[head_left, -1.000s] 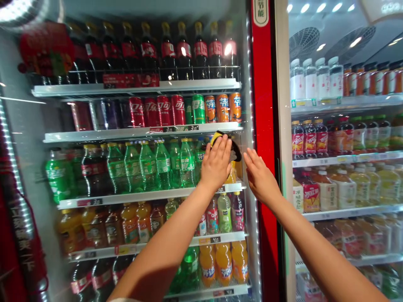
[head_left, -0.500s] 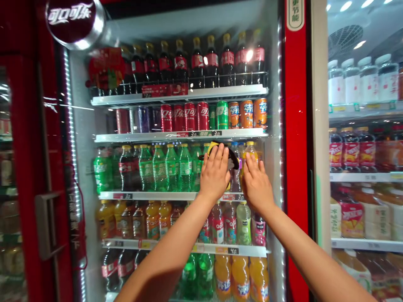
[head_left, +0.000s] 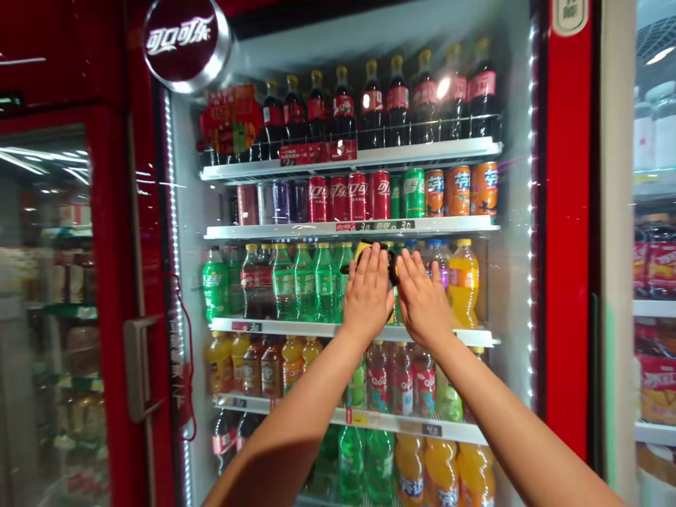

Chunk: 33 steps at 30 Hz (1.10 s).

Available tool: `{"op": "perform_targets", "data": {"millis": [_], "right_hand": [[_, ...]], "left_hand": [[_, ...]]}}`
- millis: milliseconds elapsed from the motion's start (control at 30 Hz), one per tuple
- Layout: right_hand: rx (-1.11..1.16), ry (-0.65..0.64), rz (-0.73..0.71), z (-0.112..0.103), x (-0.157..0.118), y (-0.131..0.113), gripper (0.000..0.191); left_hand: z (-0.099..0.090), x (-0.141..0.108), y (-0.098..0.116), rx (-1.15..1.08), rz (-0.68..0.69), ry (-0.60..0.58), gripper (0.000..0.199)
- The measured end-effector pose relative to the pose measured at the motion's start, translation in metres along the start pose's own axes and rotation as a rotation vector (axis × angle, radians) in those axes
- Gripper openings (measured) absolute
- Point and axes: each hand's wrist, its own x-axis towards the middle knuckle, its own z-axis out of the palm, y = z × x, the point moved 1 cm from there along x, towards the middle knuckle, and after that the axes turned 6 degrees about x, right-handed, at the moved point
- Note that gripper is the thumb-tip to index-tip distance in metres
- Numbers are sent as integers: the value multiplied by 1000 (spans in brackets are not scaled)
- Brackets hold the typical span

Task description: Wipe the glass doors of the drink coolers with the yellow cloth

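A yellow and black cloth [head_left: 361, 251] lies against the glass front of a drinks fridge, mostly covered by my hands. My left hand [head_left: 368, 292] presses flat over it, fingers stretched out and pointing up. Right beside it, my right hand [head_left: 422, 292] also lies flat with straight fingers, at the cloth's right edge. Neither hand's fingers are curled round anything. Behind the glass, green soda bottles [head_left: 305, 282] stand left of my hands and an orange drink bottle [head_left: 463, 282] stands to the right.
A metal door handle [head_left: 141, 370] sticks out at the left, with a red cord [head_left: 186, 338] hanging beside it. A round Coca-Cola sign [head_left: 184, 42] is at the upper left. The red fridge frame [head_left: 573, 211] runs down the right, and further fridges stand on both sides.
My view has turned left, so the fridge sits further right. Across the glass, both hands have moved left with the cloth, and my right hand has come closer to my left.
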Motion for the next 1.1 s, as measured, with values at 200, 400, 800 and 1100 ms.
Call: {"op": "perform_targets", "data": {"millis": [200, 400, 800, 1100], "right_hand": [[-3, -30, -27, 27, -8, -28, 88], [-61, 13, -7, 33, -3, -31, 88], [-92, -13, -182, 78, 2, -88, 76], [-84, 81, -109, 107, 57, -126, 81]], "left_hand": [[0, -36, -26, -6, -57, 51, 100], [2, -32, -34, 10, 104, 14, 90], [-4, -87, -91, -41, -16, 80, 93], [-20, -52, -164, -38, 51, 98, 87]]}}
